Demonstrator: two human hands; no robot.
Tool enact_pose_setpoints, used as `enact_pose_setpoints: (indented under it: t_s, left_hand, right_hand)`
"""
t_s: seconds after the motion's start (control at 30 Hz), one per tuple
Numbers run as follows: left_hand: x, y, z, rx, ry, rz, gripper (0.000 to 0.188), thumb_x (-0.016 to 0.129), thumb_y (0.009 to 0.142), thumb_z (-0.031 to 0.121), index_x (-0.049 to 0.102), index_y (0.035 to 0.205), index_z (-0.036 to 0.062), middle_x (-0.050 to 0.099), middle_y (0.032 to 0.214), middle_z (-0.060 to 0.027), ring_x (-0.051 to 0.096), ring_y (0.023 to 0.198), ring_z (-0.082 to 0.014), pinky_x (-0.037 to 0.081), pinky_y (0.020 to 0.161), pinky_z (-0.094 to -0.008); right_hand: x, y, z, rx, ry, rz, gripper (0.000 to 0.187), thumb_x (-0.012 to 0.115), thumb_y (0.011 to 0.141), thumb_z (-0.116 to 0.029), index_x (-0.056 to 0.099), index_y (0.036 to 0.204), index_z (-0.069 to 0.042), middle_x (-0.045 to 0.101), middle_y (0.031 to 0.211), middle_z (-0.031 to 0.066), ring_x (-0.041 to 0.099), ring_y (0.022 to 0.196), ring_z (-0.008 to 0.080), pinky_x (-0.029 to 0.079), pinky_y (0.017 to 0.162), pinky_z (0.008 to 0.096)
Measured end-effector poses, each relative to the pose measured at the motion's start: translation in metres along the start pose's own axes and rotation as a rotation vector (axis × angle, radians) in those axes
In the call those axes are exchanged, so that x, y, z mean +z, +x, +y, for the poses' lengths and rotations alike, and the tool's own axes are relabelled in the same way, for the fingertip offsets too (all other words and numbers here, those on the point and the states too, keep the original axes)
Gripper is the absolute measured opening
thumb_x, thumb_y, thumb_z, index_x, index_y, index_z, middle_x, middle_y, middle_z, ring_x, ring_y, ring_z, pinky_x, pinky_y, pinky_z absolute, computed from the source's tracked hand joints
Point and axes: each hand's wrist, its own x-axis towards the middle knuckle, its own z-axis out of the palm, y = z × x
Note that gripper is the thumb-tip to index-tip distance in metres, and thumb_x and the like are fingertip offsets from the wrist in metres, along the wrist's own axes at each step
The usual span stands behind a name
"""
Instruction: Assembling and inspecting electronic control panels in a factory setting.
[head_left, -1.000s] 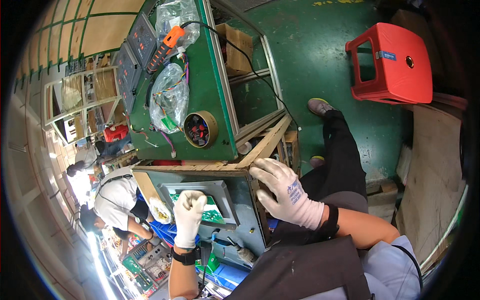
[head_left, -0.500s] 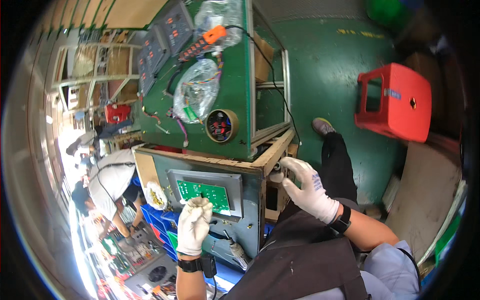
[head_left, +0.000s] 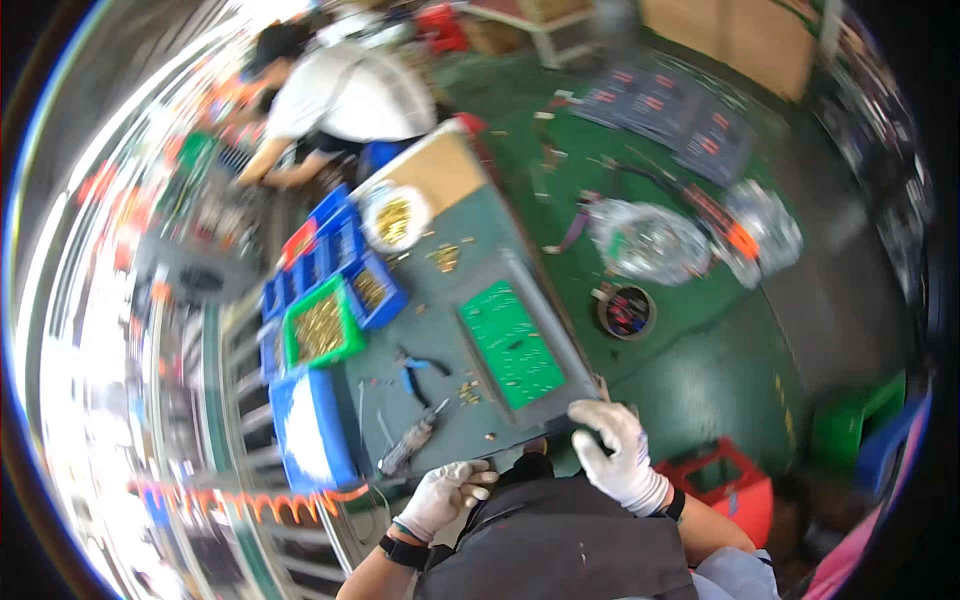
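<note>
My left hand (head_left: 447, 497), in a white glove, hovers by the bench's near edge with loosely bent fingers and nothing visible in it. My right hand (head_left: 618, 455), gloved too, is by the near right corner of a grey panel (head_left: 484, 368); its thumb and fingers are spread. Whether it touches the panel I cannot tell. A green circuit board (head_left: 513, 345) lies on the panel. An electric screwdriver (head_left: 413, 440) lies on the bench beyond my left hand, with blue-handled pliers (head_left: 412, 378) farther off. Small brass pieces (head_left: 468, 392) are scattered beside the panel.
At the left stand a green bin (head_left: 352, 345) of brass parts, blue bins (head_left: 385, 318) and a blue tray (head_left: 345, 440). A white bowl (head_left: 425, 232) holds brass pieces. Bagged parts (head_left: 650, 243) and a round tub (head_left: 652, 318) lie right. A red stool (head_left: 750, 505) stands behind; a person works far left.
My view has swung round toward the bench. My left hand has left the circuit board and its fingers have loosened; it is now at the bench's near edge. My right hand stays spread.
</note>
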Motion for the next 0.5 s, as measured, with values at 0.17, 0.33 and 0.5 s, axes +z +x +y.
enact_pose_setpoints:
  t_s: [0.17,0.33,0.5]
  left_hand:
    - [-0.020,-0.060,-0.064,0.184,-0.270,0.293,0.034,0.051,0.100,0.022,0.054,0.120,-0.0052,0.066,0.103,-0.0125,0.060,0.076,-0.0123,0.047,0.066,-0.0225]
    - [-0.060,-0.103,-0.117,0.355,-0.543,0.566,0.026,0.059,0.096,0.021,0.059,0.108,-0.0022,0.065,0.083,-0.0083,0.051,0.061,-0.0091,0.040,0.053,-0.0209]
    - [-0.092,-0.132,-0.142,0.397,-0.712,0.612,0.028,0.056,0.098,0.019,0.058,0.114,-0.0039,0.064,0.084,-0.0061,0.054,0.064,-0.0090,0.043,0.056,-0.0204]
  right_hand:
    - [0.109,0.033,-0.024,-0.273,-0.017,-0.648,0.032,0.064,0.082,-0.019,0.063,0.111,-0.004,0.065,0.111,0.0131,0.062,0.103,0.0316,0.049,0.090,0.0435]
    - [0.250,0.017,-0.029,-0.658,-0.447,-0.943,0.052,0.057,0.085,-0.019,0.048,0.133,-0.006,0.058,0.122,0.0149,0.052,0.117,0.0305,0.039,0.101,0.0427]
    - [0.333,-0.001,-0.027,-0.813,-0.800,-1.213,0.052,0.043,0.090,-0.011,0.041,0.142,-0.006,0.061,0.109,0.0133,0.057,0.100,0.0277,0.043,0.089,0.0402]
